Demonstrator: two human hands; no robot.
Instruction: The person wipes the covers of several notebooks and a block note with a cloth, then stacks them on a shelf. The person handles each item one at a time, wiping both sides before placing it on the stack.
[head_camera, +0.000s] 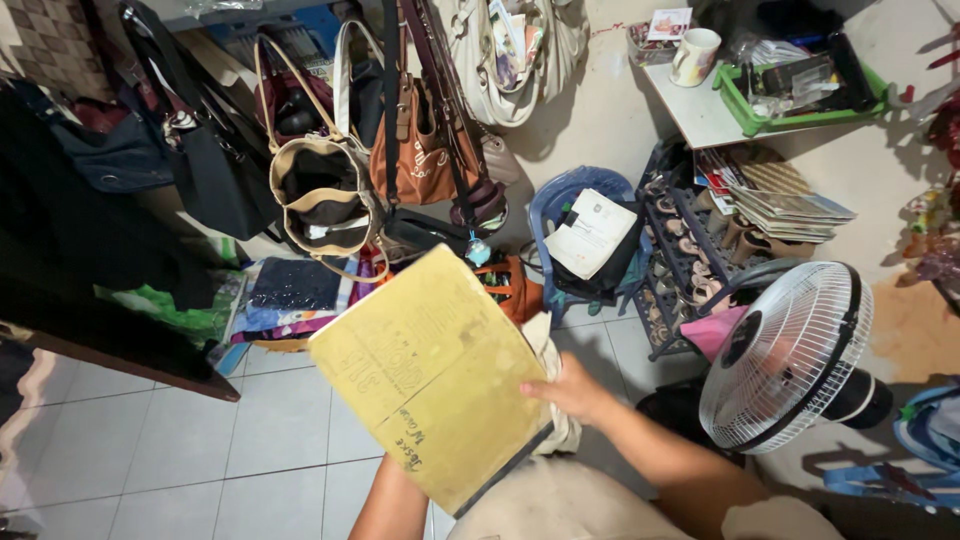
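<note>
— How many folders are up?
— One flat yellow cardboard folder (430, 375), over the tiled floor (200, 450). The right hand (570, 392) clamps its edge; the left hand is hidden behind it, grip unclear.
— Fans?
— One white standing fan (785, 355).

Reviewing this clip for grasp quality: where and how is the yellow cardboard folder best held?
Grip the yellow cardboard folder along its long near edges, coming from below on both sides. It is broad, flat and tilted, so one hand alone would let it sag. The right hand already pinches the right edge; the left hand is hidden beneath the folder, seemingly supporting it.
</note>
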